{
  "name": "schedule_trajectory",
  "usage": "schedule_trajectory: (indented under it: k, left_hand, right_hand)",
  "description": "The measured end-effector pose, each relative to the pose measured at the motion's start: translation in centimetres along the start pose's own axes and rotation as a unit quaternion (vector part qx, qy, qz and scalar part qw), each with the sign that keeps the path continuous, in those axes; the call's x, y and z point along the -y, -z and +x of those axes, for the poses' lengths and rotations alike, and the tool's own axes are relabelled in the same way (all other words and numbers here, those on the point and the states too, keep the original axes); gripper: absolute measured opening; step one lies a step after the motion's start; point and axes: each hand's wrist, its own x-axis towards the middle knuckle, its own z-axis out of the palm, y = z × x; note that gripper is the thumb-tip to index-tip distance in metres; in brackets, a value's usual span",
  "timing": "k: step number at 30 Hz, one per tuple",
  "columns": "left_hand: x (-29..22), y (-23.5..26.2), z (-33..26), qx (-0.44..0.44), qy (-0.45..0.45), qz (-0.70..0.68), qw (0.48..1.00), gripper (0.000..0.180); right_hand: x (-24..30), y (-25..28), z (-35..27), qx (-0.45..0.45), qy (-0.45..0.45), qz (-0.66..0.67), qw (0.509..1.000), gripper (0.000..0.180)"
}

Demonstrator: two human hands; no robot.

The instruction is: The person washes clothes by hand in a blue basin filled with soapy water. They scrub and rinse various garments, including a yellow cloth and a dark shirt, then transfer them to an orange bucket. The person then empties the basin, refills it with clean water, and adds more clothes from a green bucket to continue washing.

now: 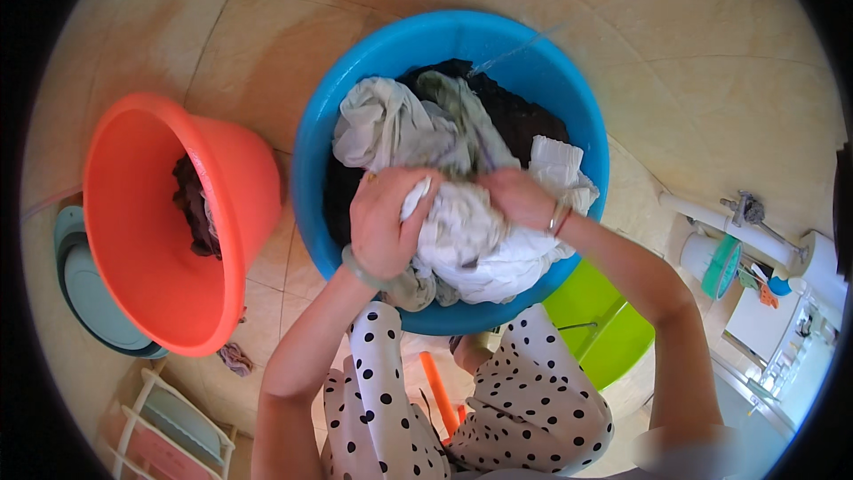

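A big blue tub [318, 89] stands in front of me, heaped with wet laundry. My left hand [386, 218], a pale bangle on its wrist, is closed on a bunched white cloth [460, 222]. On the other side of that bunch, my right hand [520, 200] grips the same cloth; its fingers are slightly blurred and partly hidden. Beyond both hands lies a greyish-white garment [395, 124], twisted toward the middle. Dark clothes [520, 116] show beneath and behind it. To the right of my right hand is a white ruffled piece [557, 160].
An orange bucket [253, 169] leans at the left with dark cloth [191, 204] inside. Grey-green basins [102, 293] stand behind it, above a white rack [133, 418]. A lime-green basin [613, 320] sits right of my knees. A thin water stream [506, 53] enters the tub's far side.
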Motion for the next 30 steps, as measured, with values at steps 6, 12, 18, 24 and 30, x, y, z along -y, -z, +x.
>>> schedule_trajectory:
  k: [6,12,18,24,30]
  left_hand:
    - [-0.7,1.3,-2.8,0.183,0.087,0.044,0.978,0.017]
    - [-2.4,0.7,-1.5,0.092,0.019,0.183,0.979,0.031]
    - [3.4,-4.3,-0.2,0.102,0.021,0.271,0.957,0.046]
    - [4.6,-5.1,0.0,0.114,0.016,0.288,0.951,0.045]
    - [4.6,-5.0,0.2,0.116,0.008,0.304,0.945,0.045]
  right_hand:
    - [6.2,-0.4,-1.0,0.099,-0.214,0.155,0.959,0.029]
    - [5.2,3.3,1.7,-0.128,-0.244,0.185,0.943,0.020]
    - [-6.5,0.7,7.4,-0.239,-0.215,-0.036,0.946,0.051]
    - [-10.3,-2.6,9.3,-0.063,-0.291,0.127,0.946,0.058]
    - [-15.0,-4.0,11.2,0.060,-0.320,0.087,0.942,0.048]
